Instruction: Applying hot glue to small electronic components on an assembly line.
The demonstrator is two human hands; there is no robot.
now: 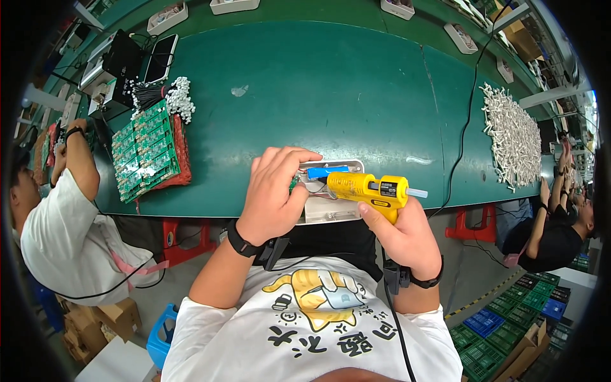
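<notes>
My right hand (407, 235) is wrapped round a yellow hot glue gun (356, 186), with a clear glue stick (417, 192) poking out of its back end. The gun's nozzle points left, over an open white plastic housing (334, 213) at the table's near edge. Inside the housing lie a blue cylindrical battery (328, 172) and thin wires; part of a green circuit board (293, 184) shows beside my fingers. My left hand (273, 191) rests over the housing's left end, fingers bent across it. Its fingertips hide what they press on.
Green circuit boards (146, 149) are stacked on the left, with white-tipped black wires (153, 95) behind them. A heap of small white parts (509, 137) lies far right. A black cable (470, 108) crosses the green table (305, 83). Co-workers sit at both sides.
</notes>
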